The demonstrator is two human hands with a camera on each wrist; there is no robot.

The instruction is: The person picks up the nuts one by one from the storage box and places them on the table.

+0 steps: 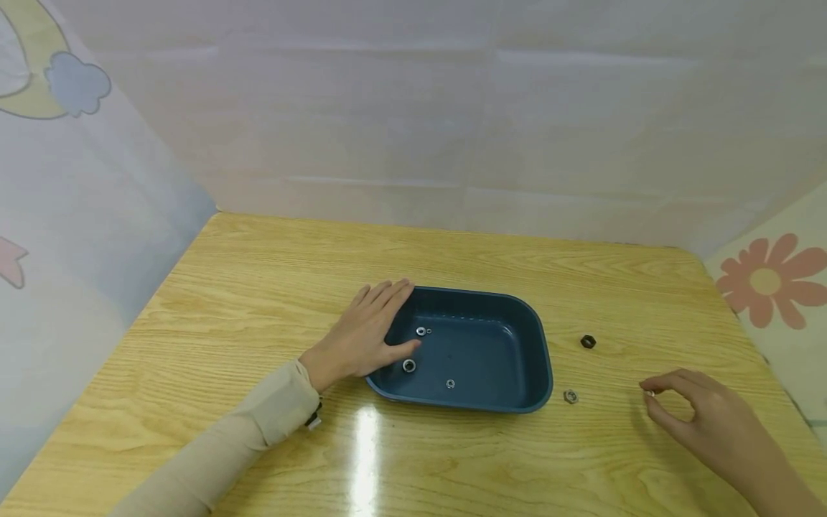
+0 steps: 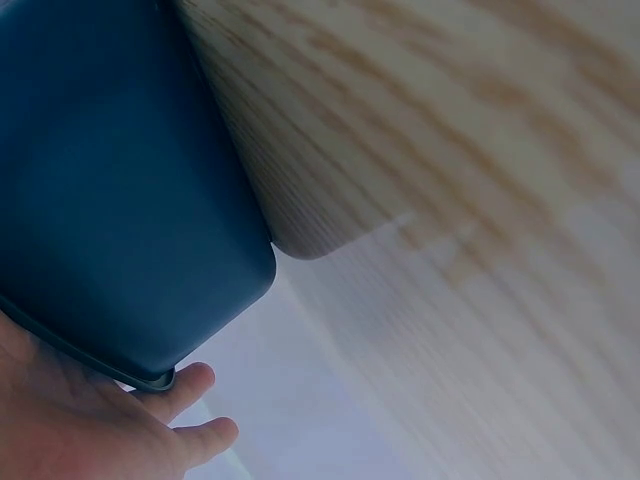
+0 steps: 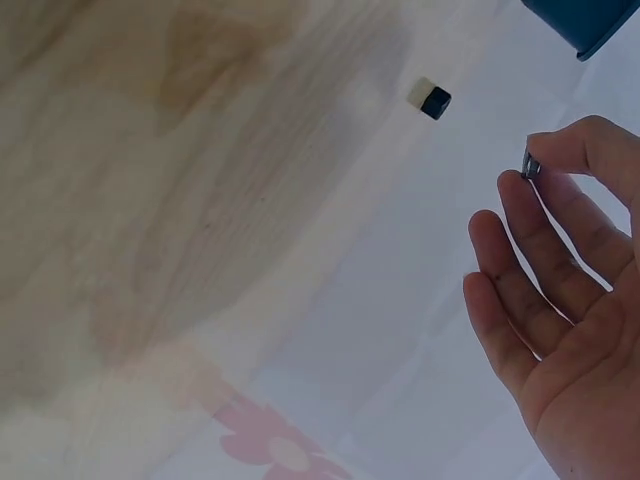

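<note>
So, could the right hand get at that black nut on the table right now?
Probably yes: the black nut lies on the table near the right hand, and nothing visible stands between them. But that hand pinches a small metal piece, which may hinder it.

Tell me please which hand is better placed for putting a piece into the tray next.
Probably the right hand: it pinches a small metal piece, while the left hand rests on the tray.

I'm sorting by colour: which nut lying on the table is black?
The black nut, right of the blue tray in the head view and farther back; the silver nut lies nearer the front.
</note>
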